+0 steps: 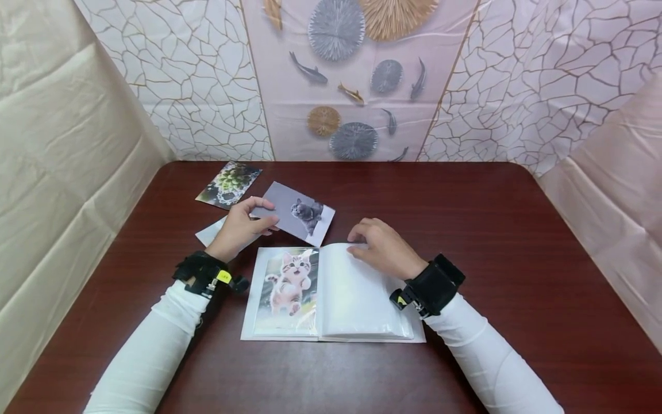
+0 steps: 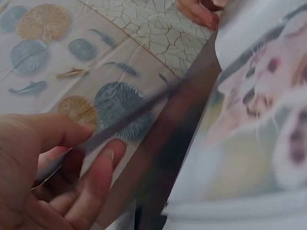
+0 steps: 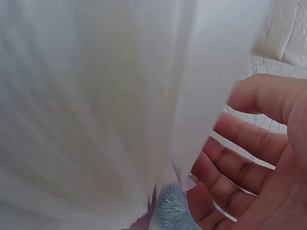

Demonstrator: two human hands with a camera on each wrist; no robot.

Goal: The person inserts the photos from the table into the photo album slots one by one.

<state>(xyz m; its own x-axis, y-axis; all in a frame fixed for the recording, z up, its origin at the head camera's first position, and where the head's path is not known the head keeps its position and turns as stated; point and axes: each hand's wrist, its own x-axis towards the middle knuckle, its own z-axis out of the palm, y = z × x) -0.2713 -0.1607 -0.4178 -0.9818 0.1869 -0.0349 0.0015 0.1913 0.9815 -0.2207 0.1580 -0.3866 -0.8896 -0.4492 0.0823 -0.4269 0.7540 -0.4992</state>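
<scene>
My left hand (image 1: 242, 225) pinches the left end of a photo of a grey cat (image 1: 308, 216) between thumb and fingers. The photo is tilted above the table, just behind the album; the left wrist view shows the photo (image 2: 129, 115) nearly edge-on. A white photo album (image 1: 362, 299) lies spread on the table. Its left pocket holds a picture of a pink-striped kitten (image 1: 292, 284), while the right page looks blank white. At that page's top edge, my right hand (image 1: 388, 250) grips the sleeve (image 3: 211, 72) with curled fingers, partly hidden behind it in the right wrist view.
A photo of green succulents (image 1: 230, 183) lies at the table's back left. Another pale card (image 1: 211, 231) is partly covered by my left hand. The dark red table (image 1: 496, 230) meets a patterned cloth backdrop (image 1: 336, 86), with cloth walls on both sides.
</scene>
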